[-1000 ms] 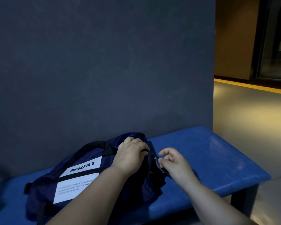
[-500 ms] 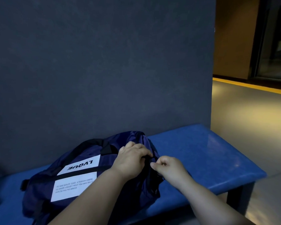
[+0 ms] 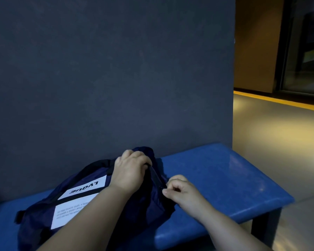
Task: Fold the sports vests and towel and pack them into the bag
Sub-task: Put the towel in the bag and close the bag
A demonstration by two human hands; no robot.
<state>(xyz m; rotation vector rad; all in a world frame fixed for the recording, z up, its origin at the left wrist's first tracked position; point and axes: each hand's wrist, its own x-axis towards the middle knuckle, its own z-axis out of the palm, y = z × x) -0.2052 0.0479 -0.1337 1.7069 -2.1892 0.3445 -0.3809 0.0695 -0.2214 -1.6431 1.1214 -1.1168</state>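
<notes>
Navy bag (image 3: 76,201) lies on bench (image 3: 216,174), both hands at zip (image 3: 155,175).
L hand (image 3: 130,169) clenches bag fabric at top end; R hand (image 3: 181,192) pinches zip lower down. Zip runs from L grip to R. Vests, towel unseen.

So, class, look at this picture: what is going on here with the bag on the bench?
A person is working on a navy bag that lies on a blue bench against a dark wall. The left hand grips the fabric at the bag's top end. The right hand pinches at the zip that runs down from there. No vests or towel are in view, and whether the zip is being opened or closed cannot be told.
</notes>
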